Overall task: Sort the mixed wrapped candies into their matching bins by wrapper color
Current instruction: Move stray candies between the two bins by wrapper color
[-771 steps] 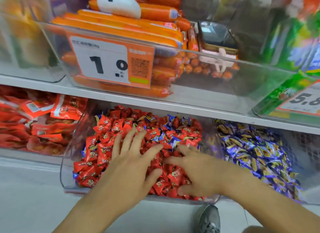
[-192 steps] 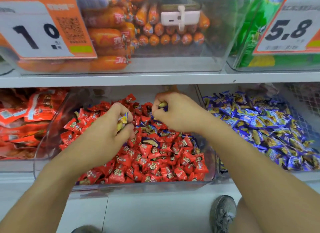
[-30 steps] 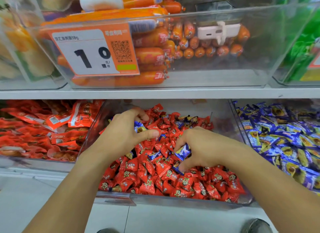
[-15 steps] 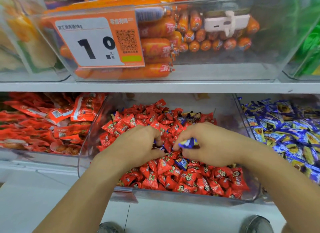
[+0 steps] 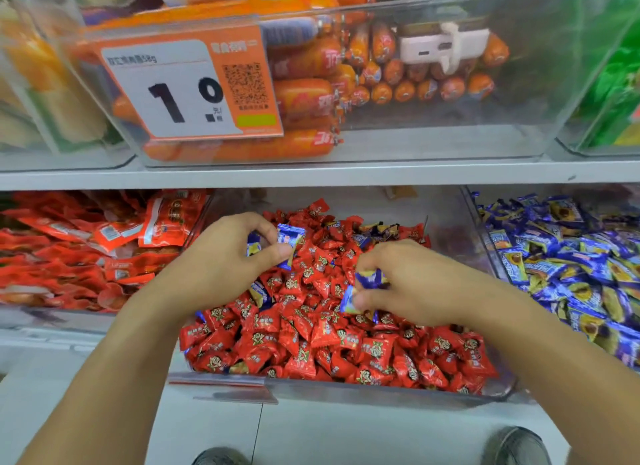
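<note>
Both hands [image 5: 221,257] [image 5: 408,288] pinch shiny, apparently blue-and-yellow candies [image 5: 289,241].

Left hand [image 5: 225,257] and right hand [image 5: 408,284] both reach forward, fingers curled, pinching.

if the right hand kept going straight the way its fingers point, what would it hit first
Probably the left hand with its blue candies: the right hand points leftward over the red candies. Depth is unclear.

shelf edge [image 5: 311,175] low above candy bin [image 5: 346,393], front open
</note>
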{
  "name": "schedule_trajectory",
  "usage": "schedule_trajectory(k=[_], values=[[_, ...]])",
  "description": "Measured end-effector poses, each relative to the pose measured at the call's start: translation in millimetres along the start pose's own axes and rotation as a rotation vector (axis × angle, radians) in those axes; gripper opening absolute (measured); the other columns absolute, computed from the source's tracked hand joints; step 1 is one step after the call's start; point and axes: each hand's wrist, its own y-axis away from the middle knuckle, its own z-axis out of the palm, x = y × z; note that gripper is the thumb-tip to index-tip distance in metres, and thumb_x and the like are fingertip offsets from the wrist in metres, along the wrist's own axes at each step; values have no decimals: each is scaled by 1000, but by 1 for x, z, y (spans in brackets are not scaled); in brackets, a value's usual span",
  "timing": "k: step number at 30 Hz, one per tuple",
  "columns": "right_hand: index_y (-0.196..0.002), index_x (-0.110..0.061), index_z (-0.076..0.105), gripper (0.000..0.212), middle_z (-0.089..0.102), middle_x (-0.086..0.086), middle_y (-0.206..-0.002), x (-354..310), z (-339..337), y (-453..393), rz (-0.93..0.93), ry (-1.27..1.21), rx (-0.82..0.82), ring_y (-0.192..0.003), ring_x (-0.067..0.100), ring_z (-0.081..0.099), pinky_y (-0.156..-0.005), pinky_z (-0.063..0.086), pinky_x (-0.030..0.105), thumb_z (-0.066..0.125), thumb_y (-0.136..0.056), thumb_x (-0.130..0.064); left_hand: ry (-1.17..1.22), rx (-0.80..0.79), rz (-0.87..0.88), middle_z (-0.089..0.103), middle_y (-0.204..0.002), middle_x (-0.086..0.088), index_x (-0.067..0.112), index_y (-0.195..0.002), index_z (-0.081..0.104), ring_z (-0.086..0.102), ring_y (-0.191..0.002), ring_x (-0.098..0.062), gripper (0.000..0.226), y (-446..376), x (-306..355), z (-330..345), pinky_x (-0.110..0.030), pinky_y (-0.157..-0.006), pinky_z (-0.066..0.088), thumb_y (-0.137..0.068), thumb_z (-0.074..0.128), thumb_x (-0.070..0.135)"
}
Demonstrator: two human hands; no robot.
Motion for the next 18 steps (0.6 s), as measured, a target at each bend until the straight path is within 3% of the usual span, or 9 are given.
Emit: schedule_trajectory(k=[4, 7, 9, 12, 16, 18], values=[[-84, -23, 53, 28, 58, 4, -72, -8, -5, 0, -4, -105, 171, -62, 12, 48, -56, 36, 25, 57, -95, -47, 28, -29, 13, 65, -87, 9, 24, -96, 55, 53, -55, 15, 16, 7, -4, -6, -14, -54, 33, -91, 63, 37], [-94, -23, 53, 19, 55, -2, -66, -19, 1, -6, 1, -225, 185, -56, 11, 49, -54, 38, 26, 50, -101, -40, 5, -94, -40, 68, -94, 7, 33, -119, 51, 52, -45, 3, 25, 11, -12, -11, -14, -47, 35, -95, 59, 33], [-106, -24, 50, 12, 49, -5, -59, -26, 8, -11, 11, -311, 180, -46, 6, 43, -47, 33, 23, 44, -103, -34, -140, -129, -76, 67, -105, 7, 40, -133, 47, 52, -49, 0, 37, 15, -16, -13, -13, -50, 35, -97, 55, 35], [-117, -26, 48, 15, 45, -7, -56, -37, 16, -18, 2, -373, 166, -42, 4, 41, -43, 31, 19, 40, -105, -32, -319, -111, -104, 68, -99, 1, 38, -125, 52, 54, -60, -6, 29, 24, -17, -10, -27, -60, 45, -97, 53, 36], [-99, -21, 57, 25, 46, -9, -61, -51, 22, -21, -51, -303, 151, -56, -3, 47, -55, 35, 16, 44, -103, -41, -355, -111, -150, 58, -87, 10, 28, -116, 58, 52, -73, -6, 37, 30, -17, -2, -18, -58, 39, -88, 63, 50], [-97, -22, 56, 23, 45, -9, -60, -55, 23, -22, -57, -296, 127, -57, -6, 48, -56, 35, 14, 46, -102, -42, -373, -97, -142, 60, -83, 9, 25, -108, 61, 52, -71, -7, 36, 28, -20, 0, -24, -59, 39, -83, 68, 51]])
